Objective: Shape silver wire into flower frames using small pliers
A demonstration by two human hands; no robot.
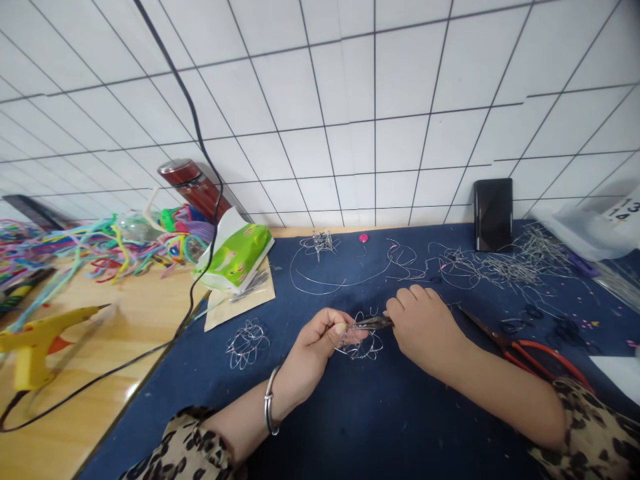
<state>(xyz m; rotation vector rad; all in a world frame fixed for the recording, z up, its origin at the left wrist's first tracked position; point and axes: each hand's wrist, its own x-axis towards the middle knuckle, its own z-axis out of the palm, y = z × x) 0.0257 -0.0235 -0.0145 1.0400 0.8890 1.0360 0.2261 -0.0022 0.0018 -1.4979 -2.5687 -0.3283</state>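
The left hand (320,337) was closed in a pinch, with thumb and fingertips pressed on one edge of a small looped wire form (364,345). The form was kept low over the blue cloth (380,427) near the middle of the table. Whether it was lifted or resting there could not be told. The right hand (425,327) was curled tightly round the handles of a pair of pliers (374,323). Their nose was pointed leftward and brought up to the left thumb at the top of the wire form, but whether it was clamped on the wire could not be made out. A silver bangle (270,400) was worn on the left wrist.

A second wire flower (246,343) was laid flat on the cloth, left of the left hand and apart from it. Red-handled scissors (535,357) were laid just beyond the right forearm. Farther back, a pink bead (363,238) and a heap of cut wire pieces (515,263) were spread over the cloth, and a black phone (493,213) was propped against the tiled wall (410,80).

At the cloth's left edge a green tissue pack (235,257) was set, with a red flask (193,183) and a pile of coloured pipe cleaners (100,243) behind it. A yellow glue gun (35,340) was laid on the bare wood at the far left, and a black cable (200,153) was draped down beside it.
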